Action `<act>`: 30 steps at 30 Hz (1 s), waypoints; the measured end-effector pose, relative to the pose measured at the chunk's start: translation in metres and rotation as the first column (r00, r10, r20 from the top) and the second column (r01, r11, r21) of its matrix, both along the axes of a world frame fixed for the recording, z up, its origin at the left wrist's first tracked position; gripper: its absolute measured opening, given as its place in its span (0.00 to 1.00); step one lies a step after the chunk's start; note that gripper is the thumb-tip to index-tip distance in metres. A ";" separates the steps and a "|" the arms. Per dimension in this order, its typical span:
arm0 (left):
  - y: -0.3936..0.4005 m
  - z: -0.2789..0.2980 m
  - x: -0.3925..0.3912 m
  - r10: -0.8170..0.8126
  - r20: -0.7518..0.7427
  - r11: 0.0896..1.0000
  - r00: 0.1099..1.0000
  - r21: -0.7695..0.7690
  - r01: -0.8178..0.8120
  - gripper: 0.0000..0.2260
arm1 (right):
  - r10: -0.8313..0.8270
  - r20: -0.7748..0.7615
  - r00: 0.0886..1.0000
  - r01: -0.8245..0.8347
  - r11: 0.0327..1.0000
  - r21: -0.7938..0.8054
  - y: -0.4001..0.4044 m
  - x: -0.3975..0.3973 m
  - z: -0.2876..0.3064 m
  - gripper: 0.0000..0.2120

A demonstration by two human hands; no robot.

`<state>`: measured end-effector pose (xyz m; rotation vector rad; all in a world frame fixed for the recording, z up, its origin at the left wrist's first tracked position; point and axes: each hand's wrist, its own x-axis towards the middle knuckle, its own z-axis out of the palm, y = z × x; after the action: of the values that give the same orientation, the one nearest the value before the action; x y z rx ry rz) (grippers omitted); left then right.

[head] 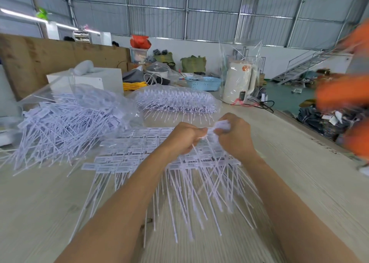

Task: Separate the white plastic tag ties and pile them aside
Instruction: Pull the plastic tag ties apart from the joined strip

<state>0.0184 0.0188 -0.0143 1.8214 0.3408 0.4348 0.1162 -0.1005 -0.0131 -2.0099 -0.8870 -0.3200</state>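
Pale wood-grain table (299,183) fills the lower view of a big metal-walled workshop, cluttered at the far end. Both hands meet close together above the table's middle. The left hand (182,138) is curled round a few thin white tails, and the right hand (233,137) pinches a small white clump of tags at its fingertips; the two seem to be pulling a strip apart, though motion blur hides the exact grip.

Directly beneath the hands lie the joined sheets of tag ties (139,153), label heads in rows and long tails fanned toward the viewer. These look untouched and make up the work left. Farther off, a plastic-wrapped bundle of ties (175,101) sits unopened.

To the left, well apart from the hands, the loose pile of separated ties (65,121) is already large. I judge the job roughly midway, with plenty of stock remaining.
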 end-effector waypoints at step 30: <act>0.008 -0.012 -0.008 0.059 -0.090 0.948 0.994 0.316 -0.028 0.14 | 0.430 -0.434 0.791 -0.365 0.903 0.228 -0.007 0.002 -0.009 0.08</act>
<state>0.0104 0.0273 -0.0267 2.1556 0.3970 0.4507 0.1182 -0.1073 -0.0219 -1.6131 -0.9116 0.3415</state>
